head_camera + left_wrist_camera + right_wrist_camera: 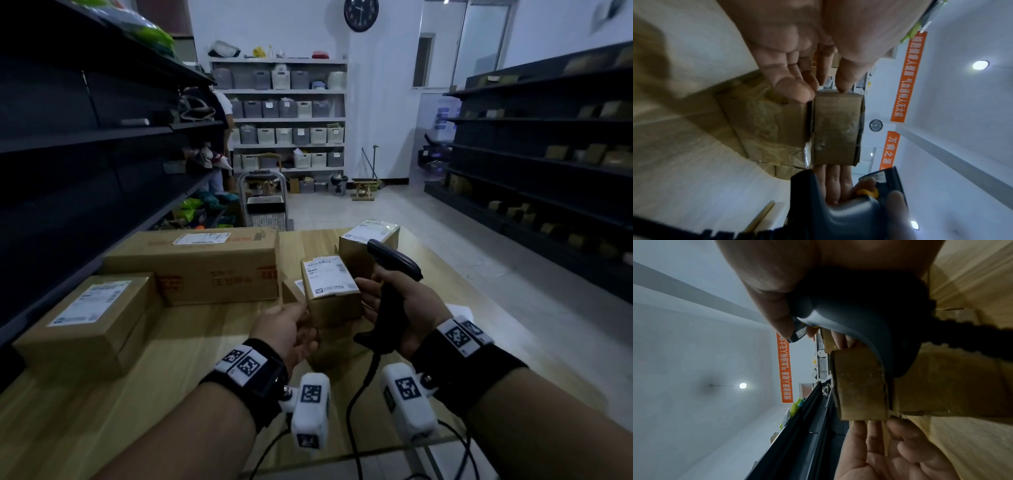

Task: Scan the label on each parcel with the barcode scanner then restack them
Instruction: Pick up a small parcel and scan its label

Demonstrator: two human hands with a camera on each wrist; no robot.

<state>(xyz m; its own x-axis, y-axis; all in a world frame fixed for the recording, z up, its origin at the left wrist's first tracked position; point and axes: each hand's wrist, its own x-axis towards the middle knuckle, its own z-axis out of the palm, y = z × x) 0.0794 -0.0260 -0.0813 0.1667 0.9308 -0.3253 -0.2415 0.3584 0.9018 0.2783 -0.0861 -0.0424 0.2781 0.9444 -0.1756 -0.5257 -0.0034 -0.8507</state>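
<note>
Step in hand — small parcel (pixel 330 291) lifted off stack, left hand (pixel 287 330) pinching its side, right hand (pixel 407 301) wrapped round scanner (pixel 394 274). Next, likely — aim scanner at label (pixel 329 275), pull trigger.

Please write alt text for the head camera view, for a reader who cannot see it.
The left hand holds a small labelled parcel above a wooden table, while the right hand grips a black barcode scanner. Larger parcels lie to the left.
</note>
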